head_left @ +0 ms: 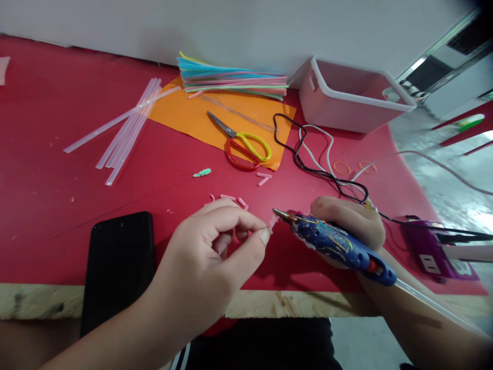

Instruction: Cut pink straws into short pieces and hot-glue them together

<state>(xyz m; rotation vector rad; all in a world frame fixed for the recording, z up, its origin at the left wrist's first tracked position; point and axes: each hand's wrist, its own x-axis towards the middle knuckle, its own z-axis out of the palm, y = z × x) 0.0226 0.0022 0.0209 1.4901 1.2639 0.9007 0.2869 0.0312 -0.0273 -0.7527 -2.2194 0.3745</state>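
Note:
Between the thumb and index finger of my left hand [219,246] is a small pink strip [273,221], held near the table's front. My right hand [350,221] is wrapped round a blue glue gun [331,240], whose metal nozzle points left, right by the strip; whether they touch I cannot tell. A glue stick [431,300] sticks out of the gun's rear. Short pink cut pieces [233,198] lie just beyond my left hand, with more pink bits [264,178] farther back. A thin wire with a green fuzzy tip [202,173] rests left of them.
Scissors [241,144] lie on orange paper [181,115], below a bundle of pipe cleaners [234,79]. Glue sticks [131,128] are at left, a black phone [119,267] at the front edge. A pink bin [346,97], cords [327,172] and a purple power strip [431,252] occupy the right.

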